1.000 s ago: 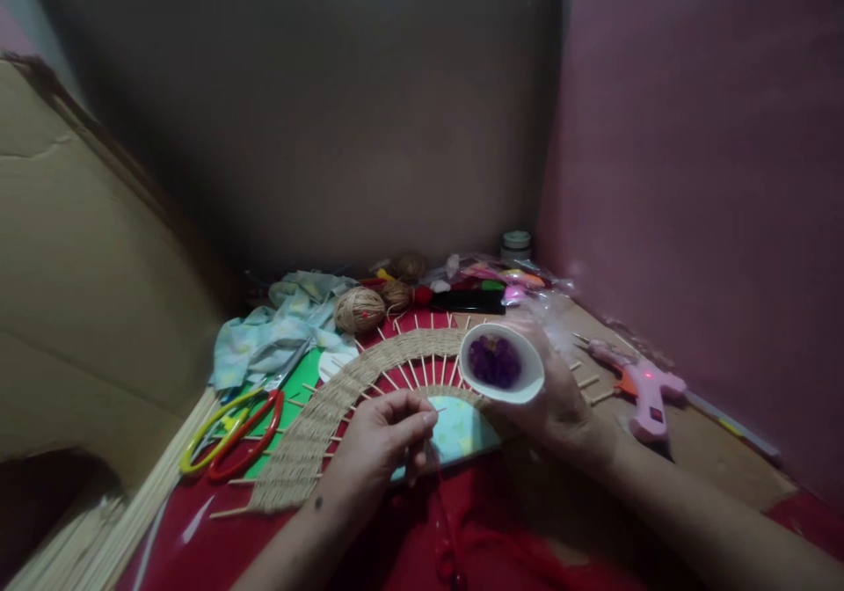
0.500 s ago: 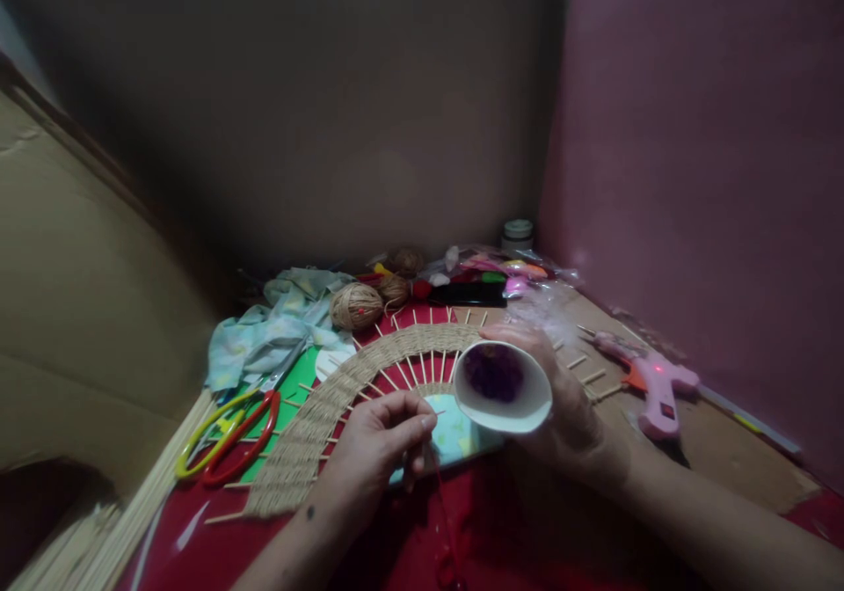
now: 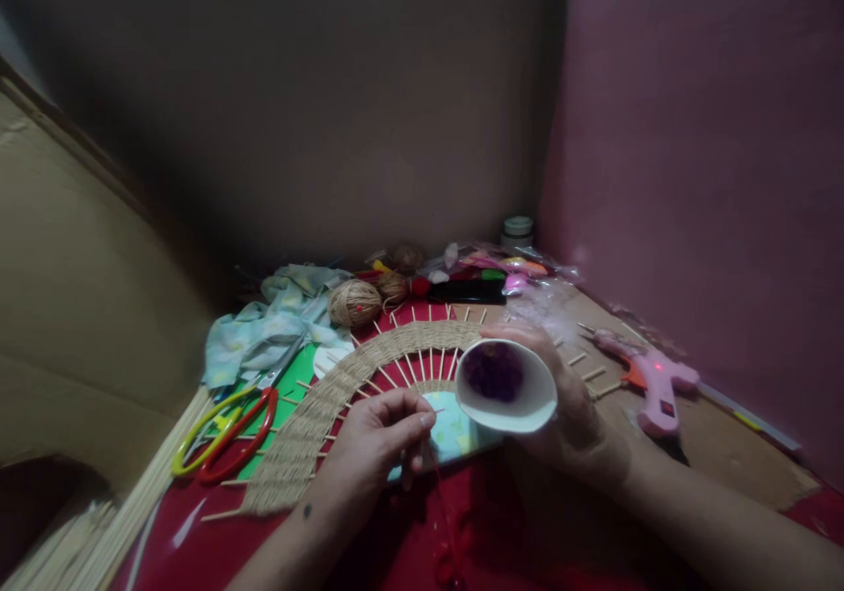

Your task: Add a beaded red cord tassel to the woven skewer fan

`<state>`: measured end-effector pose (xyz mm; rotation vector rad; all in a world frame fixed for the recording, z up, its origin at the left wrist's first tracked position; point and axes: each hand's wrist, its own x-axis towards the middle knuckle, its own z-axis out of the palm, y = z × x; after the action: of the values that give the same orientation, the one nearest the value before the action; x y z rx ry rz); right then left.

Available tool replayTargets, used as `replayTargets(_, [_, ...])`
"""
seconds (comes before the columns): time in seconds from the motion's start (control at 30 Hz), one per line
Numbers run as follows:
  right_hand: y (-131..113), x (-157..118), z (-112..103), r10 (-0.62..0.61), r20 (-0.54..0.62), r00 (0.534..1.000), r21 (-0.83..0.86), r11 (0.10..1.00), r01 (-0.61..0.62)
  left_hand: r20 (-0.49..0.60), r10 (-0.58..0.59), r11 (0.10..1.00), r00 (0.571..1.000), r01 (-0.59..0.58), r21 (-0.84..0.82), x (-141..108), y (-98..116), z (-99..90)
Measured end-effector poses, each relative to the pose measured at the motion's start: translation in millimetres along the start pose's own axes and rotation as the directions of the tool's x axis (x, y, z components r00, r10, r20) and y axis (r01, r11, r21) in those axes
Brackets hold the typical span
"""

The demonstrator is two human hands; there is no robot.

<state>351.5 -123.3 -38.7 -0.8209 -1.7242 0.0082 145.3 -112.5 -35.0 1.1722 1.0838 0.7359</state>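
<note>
Close to the person's body, red thread (image 3: 443,496) hangs below the left hand (image 3: 388,433), whose thumb and forefinger are pinched together on a thin needle (image 3: 440,411). Just beside it, the right hand (image 3: 572,411) is wrapped around a white cup (image 3: 511,417), tipped so I can see something purple (image 3: 493,371) inside. Beneath both lies a woven fan (image 3: 290,450) with sticks poking out. Scissors (image 3: 272,397) rest at its left; a pink glue gun (image 3: 659,389) lies to the right. Farther back sit a ball of twine (image 3: 354,302) and crumpled pale-blue cloth (image 3: 254,340).
</note>
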Motion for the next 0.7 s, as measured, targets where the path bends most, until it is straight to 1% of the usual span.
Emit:
replayTargets(0.17, [-3.8, 2.2, -1.7, -0.004, -0.005, 1.000, -0.002, 1.000, 0.004, 0.009, -0.003, 1.000, 1.000, 0.003, 0.005, -0.9, -0.4, 0.1])
replayTargets(0.3, [-3.4, 2.0, -0.9, 0.013, -0.032, 0.999, 0.024, 1.000, -0.012, 0.007, 0.006, 1.000, 1.000, -0.006, -0.011, -0.8, -0.1, 0.7])
replayTargets(0.4, [-2.6, 3.2, -0.8, 0.022, -0.013, 1.000, 0.041, 0.999, -0.021, -0.001, 0.018, 1.000, 1.000, -0.018, -0.001, -0.7, 1.9, 1.3])
replayTargets(0.53, [-2.0, 5.7, -2.0, 0.023, -0.017, 1.000, 0.017, 1.000, -0.023, -0.003, 0.008, 1.000, 1.000, -0.008, 0.005, 0.1, 2.1, 0.6])
replayTargets(0.7, [0.7, 2.8, -2.2, 0.046, 0.007, 0.999, 0.060, 0.997, -0.046, 0.006, 0.001, 1.000, 1.000, -0.001, 0.002, 0.7, -0.8, -1.0])
